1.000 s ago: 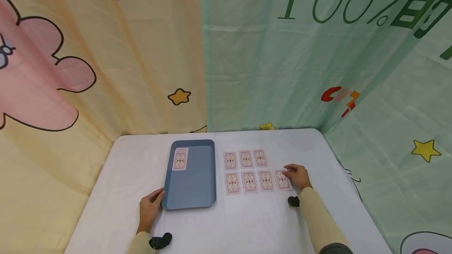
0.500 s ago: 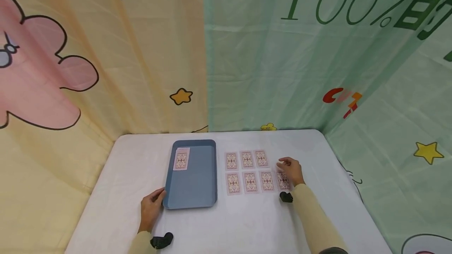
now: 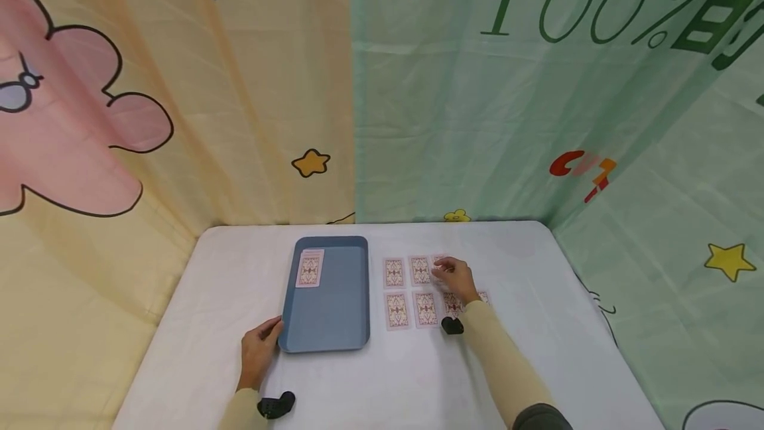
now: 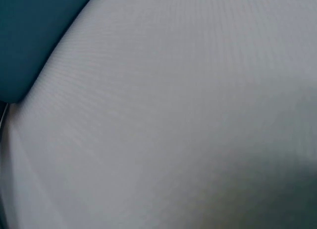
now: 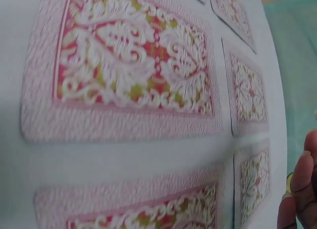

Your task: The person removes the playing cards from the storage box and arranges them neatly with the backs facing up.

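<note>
My left hand (image 3: 258, 355) grips the left rim of a blue-grey tray (image 3: 335, 324) near its front corner, thumb and fingertips at the edge. In the tray's far left part lies a playing card (image 3: 310, 268), back up, seemingly on top of another. My right hand (image 3: 455, 279) hovers above two rows of face-down playing cards, fingers loosely bent, nothing seen between them. It partly covers the right card (image 3: 440, 259) of the back row and a front-row card (image 3: 451, 304). In the right wrist view, fingers (image 5: 301, 182) show at the right edge, above a patterned card (image 5: 133, 55).
All this rests on a white-covered table (image 3: 334, 390). Uncovered cards include a back-row left card (image 3: 394, 273), one beside it (image 3: 420, 271), and a front-row left card (image 3: 396, 310). Patterned curtains (image 3: 453, 118) stand behind and at both sides.
My right hand has left the rightmost front-row card and moved left and away from me, over the right end of the back row. The left hand stays at the tray.
</note>
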Demonstrator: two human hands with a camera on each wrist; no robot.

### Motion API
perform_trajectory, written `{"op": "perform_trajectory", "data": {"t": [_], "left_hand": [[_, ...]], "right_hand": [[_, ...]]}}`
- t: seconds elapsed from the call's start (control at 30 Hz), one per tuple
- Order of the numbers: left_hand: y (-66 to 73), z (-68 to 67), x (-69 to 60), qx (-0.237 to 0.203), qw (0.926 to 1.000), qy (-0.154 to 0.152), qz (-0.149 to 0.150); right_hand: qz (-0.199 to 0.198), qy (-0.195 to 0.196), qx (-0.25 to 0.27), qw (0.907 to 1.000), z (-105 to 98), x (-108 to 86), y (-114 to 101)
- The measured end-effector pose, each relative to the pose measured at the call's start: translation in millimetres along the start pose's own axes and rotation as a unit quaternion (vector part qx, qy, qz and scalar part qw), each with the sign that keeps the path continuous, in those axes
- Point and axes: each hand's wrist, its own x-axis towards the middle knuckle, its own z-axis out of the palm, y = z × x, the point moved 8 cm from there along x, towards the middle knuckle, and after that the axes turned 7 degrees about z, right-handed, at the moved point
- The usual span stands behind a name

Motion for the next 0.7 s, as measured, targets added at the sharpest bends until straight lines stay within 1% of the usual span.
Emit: {"op": "perform_trajectory", "data": {"t": [0.2, 0.4, 0.53, 0.7], "left_hand": [[0.1, -0.4, -0.8, 0.002, 1.0, 0.0, -0.002], [0.9, 0.6, -0.9, -0.004, 1.0, 0.001, 0.003], [0.1, 0.4, -0.6, -0.005, 1.0, 0.005, 0.005], [-0.7, 0.5, -0.1, -0.005, 1.0, -0.002, 0.001]], "right_hand": [[-0.029, -0.024, 0.003, 0.9993, 27, 0.9, -25], [-0.054, -0.049, 0.016, 0.9972, 54, 1.1, -45], [-0.072, -0.07, 0.024, 0.9946, 71, -0.5, -60], [-0.086, -0.095, 0.046, 0.9907, 89, -0.7, -74]]}}
